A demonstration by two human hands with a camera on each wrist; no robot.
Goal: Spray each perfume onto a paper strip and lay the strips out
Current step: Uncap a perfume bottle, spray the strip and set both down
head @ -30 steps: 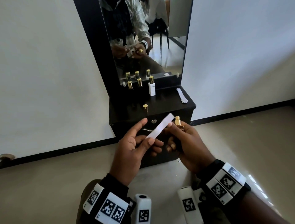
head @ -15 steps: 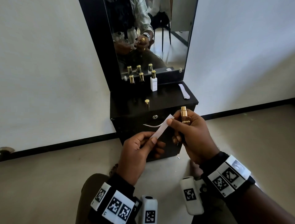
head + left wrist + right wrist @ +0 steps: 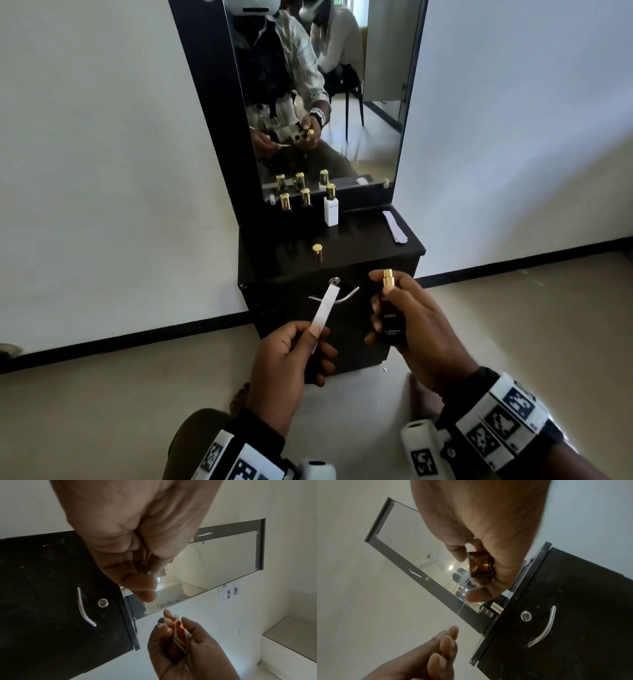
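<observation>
My left hand (image 3: 291, 353) pinches the lower end of a white paper strip (image 3: 325, 310), which points up and to the right in front of the cabinet door. My right hand (image 3: 411, 329) grips a dark amber perfume bottle (image 3: 392, 318) upright, uncapped, its gold sprayer (image 3: 388, 277) under the index finger. Strip and bottle are apart, about a hand's width. In the right wrist view the bottle's amber base (image 3: 481, 565) shows between the fingers, and the strip (image 3: 460, 609) appears edge-on. In the left wrist view the bottle (image 3: 176, 639) lies in the right palm.
On the black dresser top (image 3: 359, 246) stand two gold-capped dark bottles (image 3: 285, 202), a white bottle (image 3: 331, 209), a loose gold cap (image 3: 317, 251) and a stack of spare strips (image 3: 395, 226). A mirror (image 3: 325, 96) rises behind. The drawer has a metal handle (image 3: 347, 296) and lock.
The hands have drawn apart: the right hand with the bottle moved right and turned it upright, off the strip's tip. The left hand keeps hold of the strip, now steeper.
</observation>
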